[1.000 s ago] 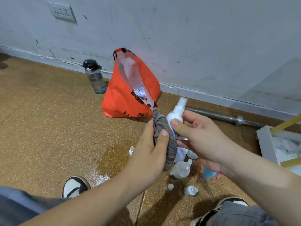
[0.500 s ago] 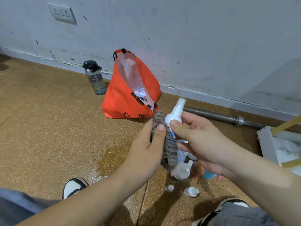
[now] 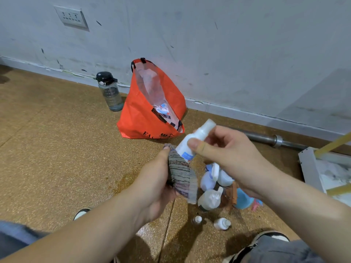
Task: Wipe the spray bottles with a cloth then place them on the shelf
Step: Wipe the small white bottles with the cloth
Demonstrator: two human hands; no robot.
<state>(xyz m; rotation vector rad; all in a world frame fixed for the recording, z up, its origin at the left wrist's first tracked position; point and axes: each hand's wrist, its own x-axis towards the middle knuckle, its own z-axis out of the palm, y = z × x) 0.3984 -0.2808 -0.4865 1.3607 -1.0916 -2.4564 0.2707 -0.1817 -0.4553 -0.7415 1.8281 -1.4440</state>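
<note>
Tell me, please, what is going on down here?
A person holds a small white spray bottle in the right hand and rubs its lower end with a striped cloth gripped in the left hand. Other bottles lie heaped on the floor beneath. An orange bag stands by the wall.

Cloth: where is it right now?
Head view, centre: the left hand grips the cloth, its upper end at the base of the spray bottle the right hand holds, above the loose bottles on the floor.
</note>
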